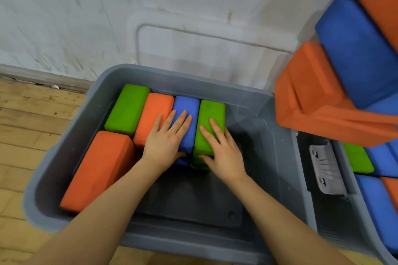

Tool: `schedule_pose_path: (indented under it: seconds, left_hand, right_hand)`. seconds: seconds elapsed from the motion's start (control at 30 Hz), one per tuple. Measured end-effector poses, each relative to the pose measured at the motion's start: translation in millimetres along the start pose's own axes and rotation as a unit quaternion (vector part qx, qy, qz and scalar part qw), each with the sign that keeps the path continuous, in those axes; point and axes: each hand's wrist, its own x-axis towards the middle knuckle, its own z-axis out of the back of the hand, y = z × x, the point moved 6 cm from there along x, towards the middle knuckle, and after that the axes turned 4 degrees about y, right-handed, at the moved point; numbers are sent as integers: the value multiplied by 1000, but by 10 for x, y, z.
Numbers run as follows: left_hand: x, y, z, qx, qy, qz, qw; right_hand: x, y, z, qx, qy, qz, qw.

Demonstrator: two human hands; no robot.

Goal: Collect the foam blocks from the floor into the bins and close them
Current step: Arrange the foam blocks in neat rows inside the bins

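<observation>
Both hands reach down into the grey plastic storage bin (71,135) standing on the wooden plank floor (25,114) by the wall. The left hand (165,142) lies flat, fingers spread, across the orange foam block (155,112) and the blue foam block (187,118); its thumb seems tucked under the blue block's near end, though shadow hides this. The right hand (221,150) rests open on the upright green foam block (210,125), thumb at the near end. Neither hand is closed on anything; they appear to be pressing the row tight to save room. Another green foam block (127,109) and a large orange foam block (99,170) sit alongside. A second bin (357,217) at right is heaped with blocks.
</observation>
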Motion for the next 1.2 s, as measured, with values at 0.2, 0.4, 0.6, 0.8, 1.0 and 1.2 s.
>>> schedule_pose_path:
  seconds: [0.2,0.4,0.6,0.8,1.0,1.2]
  left_hand:
    - [-274,140,153,-97,18,20,995]
    - [-807,523,501,-32,-91,87,992]
    - [-1101,959,376,-99,26,183,978]
    - [-1110,955,276,-105,101,189,971]
    - [-1057,1031,334,-94,105,179,974]
    - [-835,1011,521,-74,65,185,978]
  right_hand:
    - [-9,145,162,-33,44,-8,998]
    - [150,688,37,7,28,39,999]
    - [659,1331,-102,38,19,93,995]
    - [905,1509,-299,-43,93,137,985]
    - [1011,1321,-242,-108,83,130,982]
    - [979,1347,-245,-116,84,139,980]
